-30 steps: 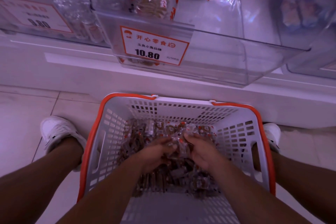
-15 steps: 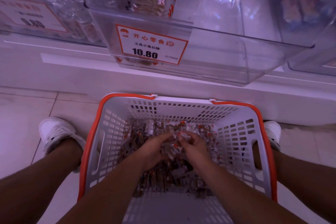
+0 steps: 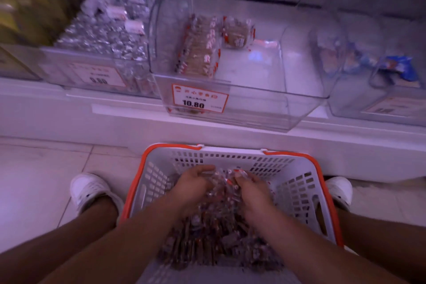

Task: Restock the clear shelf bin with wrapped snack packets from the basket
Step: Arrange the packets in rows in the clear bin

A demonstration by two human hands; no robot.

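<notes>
A white basket (image 3: 299, 193) with an orange rim stands on the floor between my feet, holding several clear-wrapped brown snack packets (image 3: 214, 235). My left hand (image 3: 192, 183) and my right hand (image 3: 252, 188) are inside it, cupped around a bunch of packets (image 3: 222, 181) pressed between them. Above on the low shelf sits the clear bin (image 3: 258, 80) with a 10.80 price tag (image 3: 199, 100). A row of the same packets (image 3: 198, 50) stands along its left side; the rest of its floor is bare.
A clear bin of silver-wrapped sweets (image 3: 103, 37) stands to the left, and a bin with blue packets (image 3: 396, 69) to the right. The white shelf ledge (image 3: 230, 131) runs just beyond the basket. My white shoes (image 3: 90, 189) flank the basket on the tiled floor.
The view has tilted up, showing the inside of the bin. My hands have lifted toward the basket's far side with a bunch of packets gathered between them.
</notes>
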